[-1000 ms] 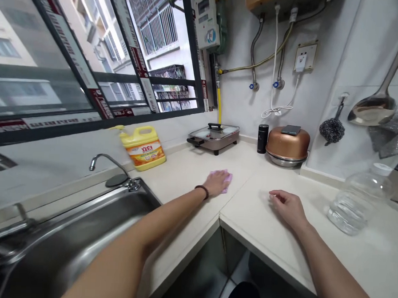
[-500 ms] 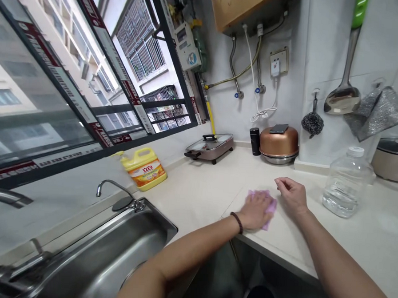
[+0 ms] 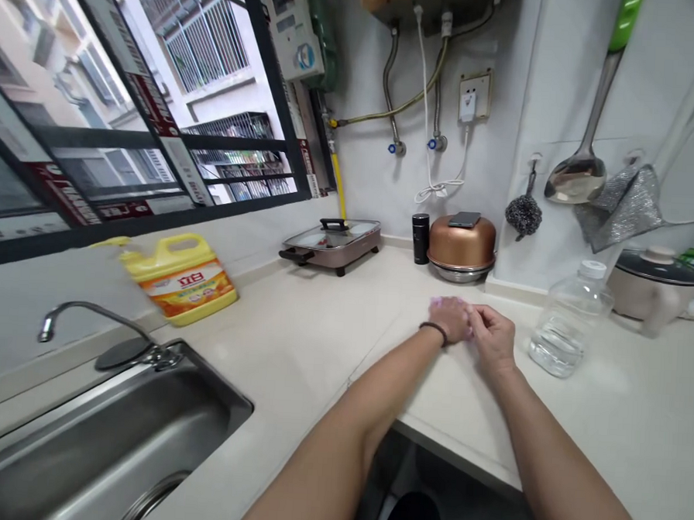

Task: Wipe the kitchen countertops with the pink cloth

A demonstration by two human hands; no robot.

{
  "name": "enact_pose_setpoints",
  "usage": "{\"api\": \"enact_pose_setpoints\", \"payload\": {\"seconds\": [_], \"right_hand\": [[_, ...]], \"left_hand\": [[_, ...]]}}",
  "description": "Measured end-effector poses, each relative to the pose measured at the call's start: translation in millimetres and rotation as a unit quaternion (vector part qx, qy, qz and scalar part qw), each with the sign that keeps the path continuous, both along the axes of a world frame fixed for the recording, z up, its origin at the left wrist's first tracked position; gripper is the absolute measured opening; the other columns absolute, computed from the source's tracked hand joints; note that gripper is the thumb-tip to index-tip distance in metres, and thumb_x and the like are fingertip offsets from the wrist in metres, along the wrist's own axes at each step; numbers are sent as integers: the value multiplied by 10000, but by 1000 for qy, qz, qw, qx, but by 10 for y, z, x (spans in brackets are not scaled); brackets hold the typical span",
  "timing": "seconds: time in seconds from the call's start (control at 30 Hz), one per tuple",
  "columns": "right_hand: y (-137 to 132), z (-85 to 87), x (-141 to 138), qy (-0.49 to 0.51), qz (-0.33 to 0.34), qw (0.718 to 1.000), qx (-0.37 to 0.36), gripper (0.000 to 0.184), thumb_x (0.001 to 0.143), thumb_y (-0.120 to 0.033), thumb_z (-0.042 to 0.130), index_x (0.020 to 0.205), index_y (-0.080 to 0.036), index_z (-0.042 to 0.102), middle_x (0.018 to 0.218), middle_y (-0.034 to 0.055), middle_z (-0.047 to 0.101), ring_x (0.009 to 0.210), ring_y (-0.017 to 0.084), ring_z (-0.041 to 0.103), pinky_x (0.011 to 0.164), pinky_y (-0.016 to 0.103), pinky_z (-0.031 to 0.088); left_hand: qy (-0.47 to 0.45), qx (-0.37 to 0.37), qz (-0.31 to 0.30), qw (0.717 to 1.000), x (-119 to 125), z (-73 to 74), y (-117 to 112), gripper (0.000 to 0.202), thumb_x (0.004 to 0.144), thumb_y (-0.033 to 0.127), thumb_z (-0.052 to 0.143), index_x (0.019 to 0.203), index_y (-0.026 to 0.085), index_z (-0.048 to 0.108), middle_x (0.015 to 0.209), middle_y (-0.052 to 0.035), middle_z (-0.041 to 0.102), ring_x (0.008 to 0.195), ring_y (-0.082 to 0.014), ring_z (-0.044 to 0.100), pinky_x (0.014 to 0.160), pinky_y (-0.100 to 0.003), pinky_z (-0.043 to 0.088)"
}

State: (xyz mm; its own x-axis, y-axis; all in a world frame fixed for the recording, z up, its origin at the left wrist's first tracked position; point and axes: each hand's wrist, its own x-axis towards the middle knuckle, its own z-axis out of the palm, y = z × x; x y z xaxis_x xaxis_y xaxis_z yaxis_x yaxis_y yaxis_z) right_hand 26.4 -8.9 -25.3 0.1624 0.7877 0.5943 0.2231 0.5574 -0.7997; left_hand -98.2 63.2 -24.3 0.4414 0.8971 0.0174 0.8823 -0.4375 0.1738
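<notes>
My left hand [image 3: 451, 318], with a dark beaded bracelet at the wrist, presses down on a pink-purple cloth [image 3: 436, 301] on the white countertop [image 3: 296, 343]. Most of the cloth is hidden beneath the palm; only bits of its edge show. Right beside it, my right hand [image 3: 493, 337] is closed, thumb against the curled fingers, its tips at the left hand's fingers and the cloth's near edge. Whether those fingertips pinch anything cannot be made out. A clear plastic bottle [image 3: 568, 326] part-filled with liquid stands to the right of my right hand.
A steel sink [image 3: 98, 441] with a small tap [image 3: 94, 309] lies at the left. Behind stand a yellow detergent jug [image 3: 188, 286], an electric pan [image 3: 333, 244], a black flask [image 3: 420, 239] and a copper-coloured pot [image 3: 463, 239] with a phone on top. A lidded pot [image 3: 651, 284] stands right.
My left hand has slid the cloth farther back over the countertop, its fingers now less spread. The right hand has come up against it. The view has shifted to the right.
</notes>
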Motion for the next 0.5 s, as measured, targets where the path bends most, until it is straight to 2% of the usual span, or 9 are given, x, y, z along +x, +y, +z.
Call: {"api": "enact_pose_setpoints", "payload": {"seconds": [0.1,0.13,0.2,0.3,0.5], "right_hand": [[-4,1,-8,-19,5,1000,-18,508,900,-656,591,799,-186,755,634,21,654,584,171,590,602,276,477],[-4,-4,-14,-27,11,999,-20,503,903,-651,589,792,-188,752,622,17,644,584,171,589,603,275,469],[-4,-17,-28,-37,24,999,-20,485,905,-632,589,786,-192,752,625,18,646,604,176,604,623,277,465],[3,-43,-46,-41,30,998,-29,480,894,-634,591,788,-197,759,650,25,674,630,186,622,642,282,469],[18,-109,-59,-46,38,997,-40,492,880,-654,591,771,-203,756,643,29,681,627,197,620,643,295,466]], "left_hand": [[21,0,123,992,-471,71,169,608,1018,423,415,1592,225,385,1678,-190,333,1543,-418,274,1208,-678,172],[35,2,169,985,-638,82,184,595,1036,425,369,1596,223,376,1693,-177,310,1553,-394,267,1221,-652,172],[60,8,214,975,-944,85,143,580,1062,431,295,1597,218,372,1709,-154,291,1562,-357,265,1241,-609,174],[79,16,183,980,-1273,47,-108,582,1076,457,266,1604,235,370,1723,-124,275,1574,-335,251,1260,-573,177],[90,0,41,995,-1652,-15,-985,651,1084,522,253,1666,231,286,1751,-113,183,1613,-321,158,1297,-554,117]]}}
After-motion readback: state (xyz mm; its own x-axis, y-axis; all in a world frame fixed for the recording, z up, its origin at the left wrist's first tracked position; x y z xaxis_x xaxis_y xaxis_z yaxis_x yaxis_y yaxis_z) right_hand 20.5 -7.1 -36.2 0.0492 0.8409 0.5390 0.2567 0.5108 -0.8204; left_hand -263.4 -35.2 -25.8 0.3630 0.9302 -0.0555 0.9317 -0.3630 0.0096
